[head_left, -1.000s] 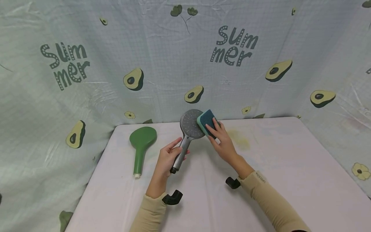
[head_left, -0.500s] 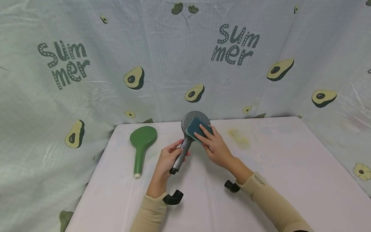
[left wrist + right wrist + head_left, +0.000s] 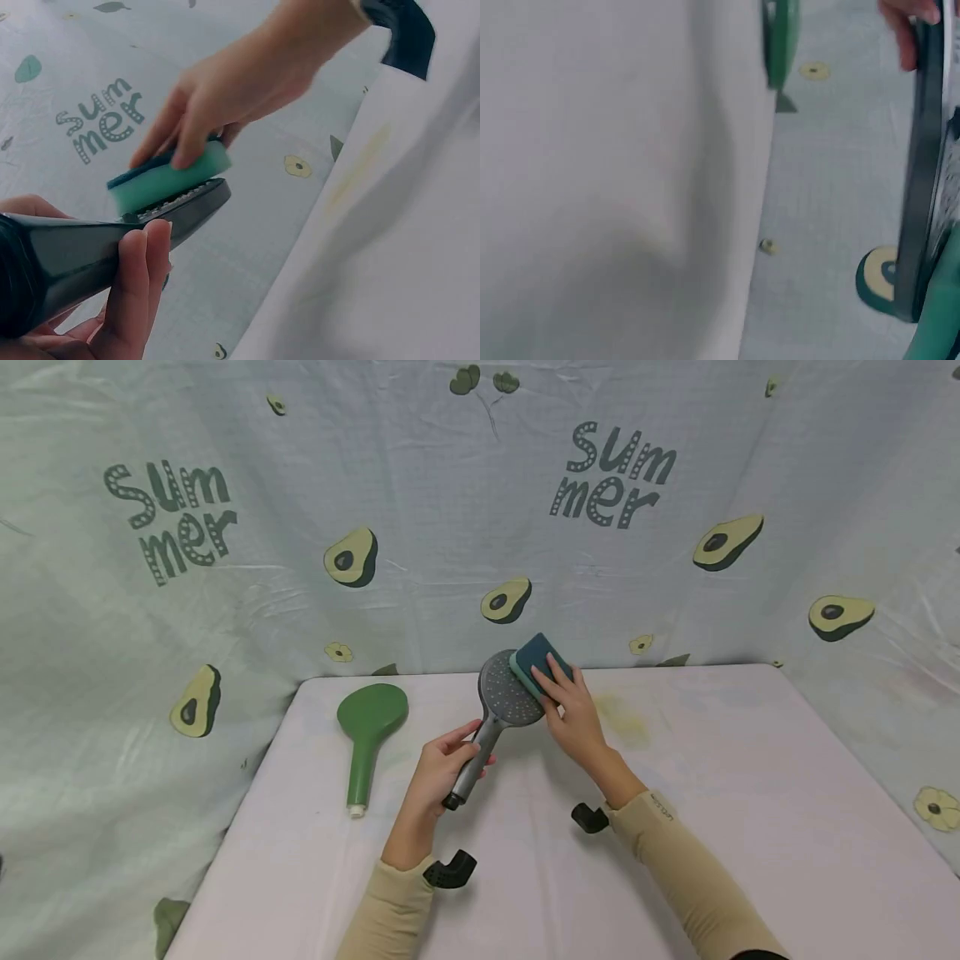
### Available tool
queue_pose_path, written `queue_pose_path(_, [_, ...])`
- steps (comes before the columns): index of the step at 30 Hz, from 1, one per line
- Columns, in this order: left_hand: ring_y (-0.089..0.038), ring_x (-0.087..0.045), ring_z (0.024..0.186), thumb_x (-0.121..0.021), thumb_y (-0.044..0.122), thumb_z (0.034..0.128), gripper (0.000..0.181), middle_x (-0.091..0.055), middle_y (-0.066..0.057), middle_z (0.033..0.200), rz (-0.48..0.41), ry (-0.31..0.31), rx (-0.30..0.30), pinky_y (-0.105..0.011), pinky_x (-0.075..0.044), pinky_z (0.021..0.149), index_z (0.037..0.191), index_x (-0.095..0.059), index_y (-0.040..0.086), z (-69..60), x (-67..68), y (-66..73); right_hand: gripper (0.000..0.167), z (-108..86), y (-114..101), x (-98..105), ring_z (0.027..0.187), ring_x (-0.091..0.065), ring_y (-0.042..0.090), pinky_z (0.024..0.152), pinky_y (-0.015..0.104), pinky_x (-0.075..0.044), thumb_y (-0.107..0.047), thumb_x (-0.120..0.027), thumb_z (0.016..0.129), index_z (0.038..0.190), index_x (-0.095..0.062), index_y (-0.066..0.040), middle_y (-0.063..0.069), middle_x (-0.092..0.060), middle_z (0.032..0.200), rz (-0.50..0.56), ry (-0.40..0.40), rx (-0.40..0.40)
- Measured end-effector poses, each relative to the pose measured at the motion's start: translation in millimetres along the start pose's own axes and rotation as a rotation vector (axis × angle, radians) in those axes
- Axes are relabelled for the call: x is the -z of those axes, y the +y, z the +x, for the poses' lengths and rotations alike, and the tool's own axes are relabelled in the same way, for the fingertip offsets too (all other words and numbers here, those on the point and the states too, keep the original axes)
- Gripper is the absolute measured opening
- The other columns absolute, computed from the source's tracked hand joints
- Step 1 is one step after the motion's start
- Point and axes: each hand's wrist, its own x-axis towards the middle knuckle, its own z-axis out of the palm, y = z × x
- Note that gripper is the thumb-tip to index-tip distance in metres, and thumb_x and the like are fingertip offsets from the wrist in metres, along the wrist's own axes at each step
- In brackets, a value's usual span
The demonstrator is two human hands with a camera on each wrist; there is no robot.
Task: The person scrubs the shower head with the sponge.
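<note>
A grey shower head (image 3: 510,693) is held above the table by its handle, its dotted spray face turned up. My left hand (image 3: 442,766) grips that handle, thumb and fingers around it. In my right hand (image 3: 577,718) is a two-tone sponge (image 3: 542,662), dark blue on top and teal below. The sponge lies against the upper right rim of the spray face; the left wrist view shows the teal sponge side (image 3: 176,180) at the nozzles. Only part of the shower head (image 3: 922,165) and sponge (image 3: 941,307) shows in the right wrist view.
A green shower-head-shaped object (image 3: 367,727) with a white end lies on the table to the left. The white-covered table (image 3: 675,860) has a yellowish stain (image 3: 621,718) near the back. A patterned curtain (image 3: 420,485) stands behind and at both sides.
The sponge moved down-left across the spray face, then back up-right to the rim, in my right hand. My left hand keeps its grip on the shower head, which has barely shifted.
</note>
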Motion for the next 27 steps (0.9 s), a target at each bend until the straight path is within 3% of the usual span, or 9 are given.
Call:
queue_pose_path(2, [-0.024, -0.075, 0.084, -0.055, 0.001, 0.1006, 0.045, -0.066, -0.025, 0.113, 0.007, -0.007, 0.001, -0.028, -0.058, 0.066, 0.146, -0.055, -0.001, -0.7, -1.0, -0.8, 0.041, 2.4, -6.1, -5.8, 0.136, -0.039, 0.053, 0.102, 0.064, -0.04, 0.008, -0.064, 0.095, 0.136, -0.063, 0.003, 0.027, -0.045, 0.151, 0.015, 0.031, 0.003])
queue_pose_path(5, [-0.018, -0.073, 0.08, -0.055, 0.001, 0.101, 0.046, -0.067, -0.026, 0.113, 0.007, -0.023, -0.007, -0.027, -0.057, 0.066, 0.147, -0.054, -0.002, -1.6, -2.3, -1.7, 0.041, 3.7, -17.5, -12.8, 0.136, -0.041, 0.053, 0.104, 0.066, -0.038, 0.008, -0.065, 0.094, 0.135, -0.065, 0.003, 0.028, -0.047, 0.149, 0.001, 0.02, 0.111])
queue_pose_path(9, [-0.021, -0.074, 0.082, -0.055, 0.001, 0.1011, 0.046, -0.067, -0.027, 0.113, -0.002, -0.015, -0.011, -0.026, -0.057, 0.066, 0.147, -0.053, -0.002, -0.8, -3.1, -2.3, 0.042, 2.2, -29.3, -17.2, 0.137, -0.04, 0.055, 0.11, 0.067, -0.031, 0.009, -0.067, 0.091, 0.132, -0.068, 0.001, 0.028, -0.052, 0.146, -0.049, -0.05, 0.285])
queue_pose_path(12, [-0.024, -0.074, 0.084, -0.055, 0.0, 0.1008, 0.045, -0.067, -0.027, 0.114, 0.001, -0.007, -0.01, -0.026, -0.057, 0.065, 0.146, -0.054, -0.002, 0.4, -4.7, -2.0, 0.042, 5.0, -29.9, -14.7, 0.137, -0.039, 0.055, 0.111, 0.064, -0.033, 0.007, -0.067, 0.093, 0.133, -0.068, -0.001, 0.025, -0.052, 0.147, -0.069, -0.101, 0.329])
queue_pose_path(15, [-0.024, -0.074, 0.084, -0.055, 0.0, 0.1006, 0.045, -0.066, -0.027, 0.115, 0.001, -0.027, -0.004, -0.026, -0.057, 0.066, 0.145, -0.055, -0.003, 1.3, -6.3, -1.0, 0.041, 9.9, -21.8, -8.1, 0.138, -0.038, 0.056, 0.111, 0.063, -0.033, 0.008, -0.067, 0.093, 0.133, -0.068, -0.001, 0.025, -0.051, 0.148, -0.06, -0.092, 0.266])
queue_pose_path(20, [-0.021, -0.074, 0.084, -0.055, -0.001, 0.0996, 0.044, -0.066, -0.025, 0.114, 0.007, -0.034, 0.017, -0.027, -0.057, 0.068, 0.144, -0.057, -0.003, 1.1, -8.1, 0.0, 0.041, 15.5, -3.4, 4.3, 0.141, -0.034, 0.055, 0.107, 0.066, -0.036, 0.008, -0.064, 0.095, 0.136, -0.065, 0.001, 0.025, -0.047, 0.151, -0.006, -0.001, -0.006])
queue_pose_path(22, [-0.021, -0.074, 0.084, -0.055, 0.0, 0.0994, 0.045, -0.067, -0.025, 0.115, 0.014, -0.028, 0.018, -0.028, -0.057, 0.069, 0.144, -0.057, -0.003, 0.7, -7.8, 0.4, 0.042, 16.2, 0.1, 6.7, 0.142, -0.032, 0.054, 0.105, 0.067, -0.038, 0.006, -0.063, 0.097, 0.138, -0.063, 0.001, 0.024, -0.044, 0.153, 0.003, 0.012, -0.081])
queue_pose_path(24, [-0.021, -0.074, 0.083, -0.056, 0.0, 0.0993, 0.045, -0.067, -0.026, 0.117, 0.009, -0.019, 0.014, -0.028, -0.058, 0.069, 0.144, -0.056, -0.003, 0.2, -7.0, 0.9, 0.042, 15.9, 0.8, 6.3, 0.141, -0.032, 0.054, 0.102, 0.066, -0.04, 0.005, -0.062, 0.097, 0.139, -0.062, 0.001, 0.024, -0.044, 0.154, 0.007, 0.013, -0.097])
queue_pose_path(27, [-0.02, -0.073, 0.083, -0.056, 0.001, 0.0988, 0.045, -0.067, -0.026, 0.117, -0.012, -0.005, 0.001, -0.028, -0.057, 0.068, 0.144, -0.056, -0.002, 0.3, -6.3, 2.1, 0.042, 15.0, -6.4, 2.1, 0.142, -0.031, 0.055, 0.106, 0.065, -0.038, 0.005, -0.065, 0.096, 0.138, -0.063, 0.001, 0.024, -0.044, 0.153, 0.019, -0.011, -0.019])
